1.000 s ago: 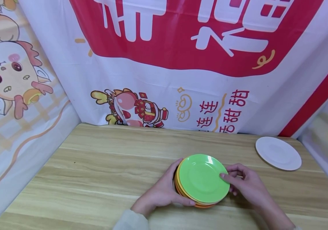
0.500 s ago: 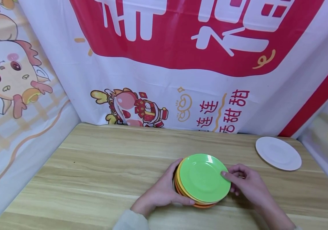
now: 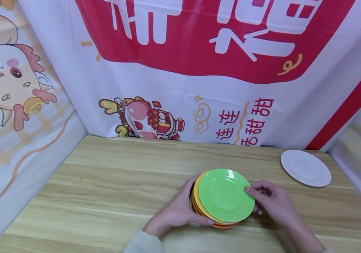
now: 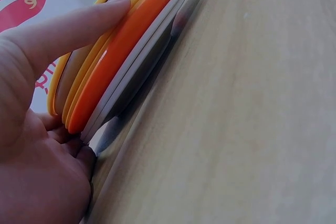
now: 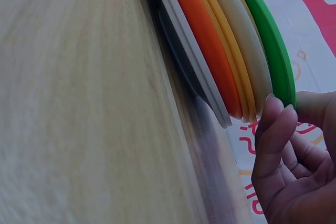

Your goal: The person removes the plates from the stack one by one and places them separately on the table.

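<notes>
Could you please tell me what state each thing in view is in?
left hand: gripping the side of the stack
right hand: pinching the rim of the green plate
green plate: face up, topmost, off-centre toward the right hand; whether slightly lifted, I cannot tell
stack: plates piled closely, edges a little uneven
lone plate: face up, on the table
backdrop: hanging, lightly creased

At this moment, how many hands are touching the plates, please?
2. The left hand grips the left side of the pile of plates; the right hand pinches the right edge of the green plate on top. I see no other hand.
</notes>
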Demonstrator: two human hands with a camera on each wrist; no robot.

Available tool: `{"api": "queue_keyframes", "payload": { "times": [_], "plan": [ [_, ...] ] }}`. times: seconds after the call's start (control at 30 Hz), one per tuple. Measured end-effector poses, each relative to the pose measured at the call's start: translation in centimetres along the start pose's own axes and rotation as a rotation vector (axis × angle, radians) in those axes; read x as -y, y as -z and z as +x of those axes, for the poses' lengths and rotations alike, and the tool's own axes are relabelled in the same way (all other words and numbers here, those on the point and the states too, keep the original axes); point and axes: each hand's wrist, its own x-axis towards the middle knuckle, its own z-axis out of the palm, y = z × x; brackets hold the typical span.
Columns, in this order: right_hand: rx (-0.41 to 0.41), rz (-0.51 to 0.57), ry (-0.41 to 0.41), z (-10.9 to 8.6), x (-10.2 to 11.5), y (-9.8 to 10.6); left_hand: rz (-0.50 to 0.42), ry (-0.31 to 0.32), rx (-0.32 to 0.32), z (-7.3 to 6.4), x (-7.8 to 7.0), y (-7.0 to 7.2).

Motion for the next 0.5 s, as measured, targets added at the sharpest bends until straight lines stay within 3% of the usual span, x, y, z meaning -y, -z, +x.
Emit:
{"api": "queue_keyframes", "payload": {
  "times": [0.5],
  "plan": [
    [-0.001,-0.001,-0.024,0.11,-0.08,-0.21,-0.028,-0.023,0.012,0.03,0.0,-0.16]
  ]
}}
